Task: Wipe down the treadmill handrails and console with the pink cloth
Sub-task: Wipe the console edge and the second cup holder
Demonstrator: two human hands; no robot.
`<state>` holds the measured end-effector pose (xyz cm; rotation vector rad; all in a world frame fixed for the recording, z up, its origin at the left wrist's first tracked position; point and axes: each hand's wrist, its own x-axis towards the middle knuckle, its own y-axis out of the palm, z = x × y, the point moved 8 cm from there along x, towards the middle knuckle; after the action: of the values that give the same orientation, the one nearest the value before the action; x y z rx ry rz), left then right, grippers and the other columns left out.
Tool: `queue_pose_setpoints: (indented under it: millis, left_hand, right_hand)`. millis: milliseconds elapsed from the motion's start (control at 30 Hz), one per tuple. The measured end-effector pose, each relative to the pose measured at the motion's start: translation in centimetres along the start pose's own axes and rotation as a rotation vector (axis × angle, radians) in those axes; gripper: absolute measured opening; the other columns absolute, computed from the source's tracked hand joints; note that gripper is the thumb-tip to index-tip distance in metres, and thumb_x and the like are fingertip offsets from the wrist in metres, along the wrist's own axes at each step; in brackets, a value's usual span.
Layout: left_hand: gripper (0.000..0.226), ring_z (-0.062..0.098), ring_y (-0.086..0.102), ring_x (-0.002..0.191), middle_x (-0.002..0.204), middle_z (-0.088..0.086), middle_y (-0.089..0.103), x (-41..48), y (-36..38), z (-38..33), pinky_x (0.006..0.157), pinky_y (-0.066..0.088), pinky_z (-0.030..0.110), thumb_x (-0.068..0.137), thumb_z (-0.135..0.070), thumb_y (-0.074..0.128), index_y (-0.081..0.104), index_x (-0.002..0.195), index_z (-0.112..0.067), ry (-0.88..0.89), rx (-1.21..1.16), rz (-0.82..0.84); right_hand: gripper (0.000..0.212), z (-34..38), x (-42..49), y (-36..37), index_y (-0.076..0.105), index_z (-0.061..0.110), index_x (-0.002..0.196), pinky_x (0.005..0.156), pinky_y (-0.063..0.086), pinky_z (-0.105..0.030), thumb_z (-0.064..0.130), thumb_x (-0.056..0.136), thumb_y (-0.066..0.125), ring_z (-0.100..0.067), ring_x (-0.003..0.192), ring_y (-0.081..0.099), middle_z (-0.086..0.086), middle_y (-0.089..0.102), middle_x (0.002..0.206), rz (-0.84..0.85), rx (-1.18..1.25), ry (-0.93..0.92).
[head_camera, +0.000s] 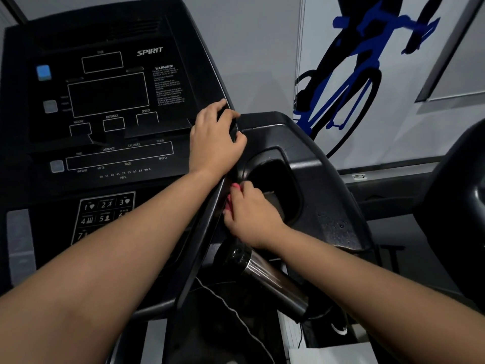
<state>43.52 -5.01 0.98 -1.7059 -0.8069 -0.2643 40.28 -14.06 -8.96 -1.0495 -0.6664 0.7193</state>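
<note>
The left arm is stretched from the lower left corner diagonally across the console (110,101), and it is bare along all of its visible length. The left hand (217,137) is laid on the console's right edge with its back turned upward. Its fingers are curled over that edge, so the edge is gripped. How the thumb is placed cannot be told.

The right arm is brought in from the lower right. Its forearm passes above the handrail (273,282), whose shiny metal sleeve is seen just below the wrist. The right hand (249,214) is held lower on the same edge, just beneath the left wrist, and the two arms are close together without crossing. Its fingers are bent and closed round the pink cloth (232,195).

Only a narrow strip of the cloth is seen, between the fingers and the dark rim of the console, against which it is pressed. The rest of it is hidden inside the hand.

A deep cup holder (275,185) is set into the black housing just right of the right hand. A thin cord (231,308) is seen below the handrail. A blue and black cyclist mural (349,74) is painted on the wall behind.
</note>
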Motion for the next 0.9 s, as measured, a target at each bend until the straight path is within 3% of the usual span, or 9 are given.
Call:
queue_pose_setpoints:
  millis: [133,233,400,533,667,767,900]
  left_hand:
    - [0.037,0.020,0.031,0.136,0.146,0.000,0.041,-0.1,0.1,0.1,0.109,0.031,0.038,0.087,-0.026,0.055,0.060,0.123,-0.019,0.000,-0.021,0.017]
    - [0.038,0.021,0.031,0.137,0.146,0.001,0.040,-0.2,0.1,0.1,0.111,0.032,0.039,0.087,-0.026,0.055,0.060,0.125,-0.019,-0.003,-0.027,0.027]
    - [0.039,0.022,0.030,0.138,0.147,0.001,0.040,-0.4,0.1,0.0,0.111,0.031,0.040,0.087,-0.025,0.055,0.059,0.126,-0.020,-0.011,-0.028,0.033]
    - [0.039,0.022,0.032,0.136,0.146,0.001,0.041,-0.4,0.0,-0.2,0.110,0.032,0.040,0.086,-0.025,0.055,0.060,0.125,-0.019,-0.018,-0.019,0.023]
    - [0.038,0.021,0.032,0.136,0.146,0.001,0.041,-0.4,-0.1,-0.2,0.110,0.031,0.041,0.087,-0.025,0.056,0.060,0.124,-0.020,-0.018,-0.030,0.021]
    - [0.038,0.020,0.031,0.136,0.146,-0.002,0.041,-0.4,-0.2,0.0,0.111,0.030,0.039,0.087,-0.026,0.056,0.060,0.125,-0.022,-0.028,-0.053,0.025]
    - [0.039,0.019,0.031,0.137,0.146,-0.004,0.040,-0.5,-0.2,0.0,0.111,0.028,0.038,0.087,-0.026,0.056,0.060,0.125,-0.023,-0.039,-0.066,0.030]
  right_hand:
    - [0.051,1.0,-3.9,-1.1,0.059,0.010,0.123,0.065,0.052,-0.032,0.041,0.091,0.035,-0.026,0.085,0.057,-0.009,0.060,0.111,-0.084,-0.114,-0.349]
    - [0.048,-0.6,-6.2,-0.8,0.057,0.018,0.128,0.060,0.047,-0.030,0.041,0.091,0.036,-0.021,0.079,0.054,-0.003,0.061,0.113,-0.061,-0.163,-0.449]
    - [0.050,-6.0,-6.6,-2.0,0.063,0.013,0.114,0.061,0.052,-0.042,0.047,0.087,0.039,-0.026,0.078,0.052,-0.007,0.060,0.097,-0.106,-0.180,-0.227]
    - [0.045,-4.5,-6.0,-2.5,0.069,0.013,0.095,0.049,0.047,-0.034,0.043,0.086,0.036,-0.026,0.071,0.057,-0.005,0.060,0.083,-0.225,-0.220,-0.132]
    - [0.046,-1.5,-5.7,-1.6,0.068,0.014,0.108,0.055,0.047,-0.030,0.042,0.085,0.039,-0.024,0.073,0.058,-0.004,0.061,0.091,-0.239,-0.164,-0.199]
    - [0.047,-2.2,-6.4,-1.4,0.061,0.013,0.119,0.059,0.051,-0.034,0.042,0.088,0.042,-0.025,0.076,0.055,-0.006,0.059,0.097,-0.207,-0.091,-0.245]
    - [0.044,-6.5,-8.0,-2.6,0.061,0.014,0.115,0.059,0.051,-0.041,0.042,0.089,0.041,-0.027,0.077,0.053,-0.007,0.058,0.098,-0.204,-0.134,-0.175]
